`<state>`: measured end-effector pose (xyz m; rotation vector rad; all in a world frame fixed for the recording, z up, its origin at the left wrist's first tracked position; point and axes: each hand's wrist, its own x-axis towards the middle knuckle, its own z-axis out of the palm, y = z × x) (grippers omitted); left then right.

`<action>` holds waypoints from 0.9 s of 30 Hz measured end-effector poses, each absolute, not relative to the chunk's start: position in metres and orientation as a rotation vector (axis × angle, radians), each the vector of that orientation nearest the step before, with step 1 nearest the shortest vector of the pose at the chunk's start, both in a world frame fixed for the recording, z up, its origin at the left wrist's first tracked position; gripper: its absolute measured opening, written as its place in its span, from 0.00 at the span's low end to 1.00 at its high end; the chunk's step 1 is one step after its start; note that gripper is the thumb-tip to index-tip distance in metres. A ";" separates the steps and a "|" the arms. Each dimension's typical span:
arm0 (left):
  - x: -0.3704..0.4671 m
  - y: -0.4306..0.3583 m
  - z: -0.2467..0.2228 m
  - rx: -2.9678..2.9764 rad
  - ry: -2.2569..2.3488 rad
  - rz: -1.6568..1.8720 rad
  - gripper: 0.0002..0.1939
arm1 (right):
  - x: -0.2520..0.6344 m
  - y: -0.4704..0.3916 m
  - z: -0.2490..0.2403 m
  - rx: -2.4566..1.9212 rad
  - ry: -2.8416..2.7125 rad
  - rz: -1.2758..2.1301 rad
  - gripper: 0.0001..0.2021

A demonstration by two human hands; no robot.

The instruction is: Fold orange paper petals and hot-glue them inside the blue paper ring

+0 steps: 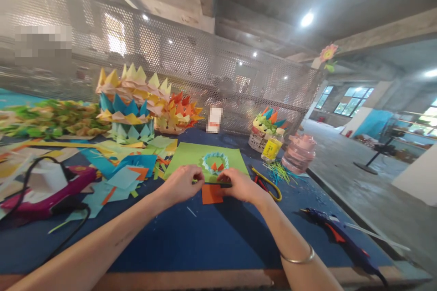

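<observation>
Left hand [183, 183]: hovering near the orange square [210, 194], fingers curling slightly apart.
Right hand [241, 185]: reaching over the square's corner, fingers standing apart.
Orange square: lying on the blue bench [153, 245].
Paper ring [205, 163]: resting on the green sheet [184, 157], two orange triangles [214, 167] showing at its near side.

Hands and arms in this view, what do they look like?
The left hand and right hand are ungloved, with no sleeves in sight. The right forearm wears a slim, shiny metal bangle; the left forearm has a faint marking, too blurred to read.
</observation>
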<state>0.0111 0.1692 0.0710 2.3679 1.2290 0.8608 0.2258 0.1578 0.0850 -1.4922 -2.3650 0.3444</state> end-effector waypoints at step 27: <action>0.009 0.173 0.076 2.161 1.293 1.026 0.10 | 0.208 0.148 0.087 -1.423 -2.377 0.566 0.07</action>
